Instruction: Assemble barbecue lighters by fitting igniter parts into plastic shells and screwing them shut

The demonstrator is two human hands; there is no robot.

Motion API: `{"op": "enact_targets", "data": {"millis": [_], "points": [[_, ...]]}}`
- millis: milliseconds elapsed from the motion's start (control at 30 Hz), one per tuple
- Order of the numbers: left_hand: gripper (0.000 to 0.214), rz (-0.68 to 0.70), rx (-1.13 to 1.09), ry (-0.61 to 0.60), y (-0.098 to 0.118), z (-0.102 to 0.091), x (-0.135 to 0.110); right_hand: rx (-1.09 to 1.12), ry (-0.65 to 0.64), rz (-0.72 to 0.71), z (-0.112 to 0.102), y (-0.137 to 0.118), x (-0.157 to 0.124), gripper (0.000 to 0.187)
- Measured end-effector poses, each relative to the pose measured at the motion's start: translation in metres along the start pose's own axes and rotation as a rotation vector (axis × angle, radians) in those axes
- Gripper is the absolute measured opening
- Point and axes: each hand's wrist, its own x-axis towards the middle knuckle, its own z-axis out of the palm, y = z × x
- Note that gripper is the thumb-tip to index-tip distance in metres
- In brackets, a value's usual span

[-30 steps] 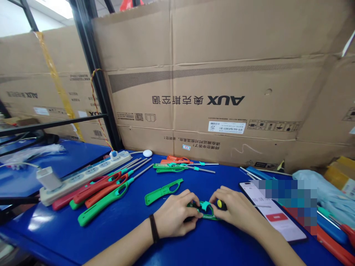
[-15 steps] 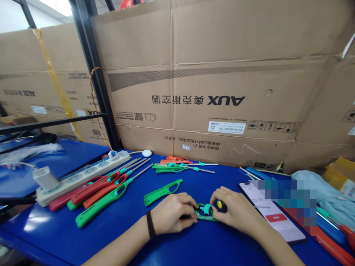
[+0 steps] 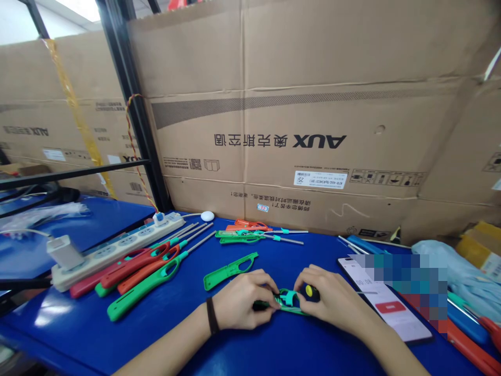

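Observation:
My left hand (image 3: 246, 300), a dark band on its wrist, has its fingers closed on the left end of an opened green lighter (image 3: 291, 310). A teal trigger piece (image 3: 288, 298) shows in the lighter between my hands. In my curled right hand (image 3: 332, 297) is a screwdriver (image 3: 312, 292) with a dark and yellow handle; its thin shaft sticks out to the right, away from the lighter. That hand's fingertips meet the lighter's right end, and they partly hide it. A loose green handle half (image 3: 230, 270) lies just beyond my left hand.
Long-necked red and green lighters (image 3: 144, 271) lie at left beside a white power strip (image 3: 117, 248). More lighter parts (image 3: 246, 232) are at the back, before a large cardboard sheet (image 3: 250, 115). A phone (image 3: 391, 308) and blue and red tools (image 3: 469, 324) lie at right.
My right fingers have shifted slightly left and curl more over the lighter's right end. My left hand keeps its hold almost unmoved.

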Motion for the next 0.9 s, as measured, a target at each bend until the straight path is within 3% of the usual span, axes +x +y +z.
{"op": "enact_targets", "data": {"millis": [400, 667, 767, 900], "points": [[0.013, -0.014, -0.018, 0.011, -0.0025, 0.0023, -0.0009, 0.015, 0.015, 0.049, -0.0026, -0.0045, -0.0002, 0.011], [0.013, 0.031, 0.001, 0.048, -0.0007, 0.0045, -0.0013, -0.006, 0.138, 0.012, -0.0002, -0.0056, 0.0012, 0.008], [0.01, 0.059, 0.031, 0.147, 0.0011, 0.0056, -0.0014, -0.009, 0.157, 0.015, -0.0034, -0.0047, 0.0005, 0.007], [0.011, -0.062, 0.084, 0.383, 0.0029, 0.0047, -0.0008, 0.077, 0.136, -0.02, -0.0062, -0.0067, -0.0014, 0.009]]}}
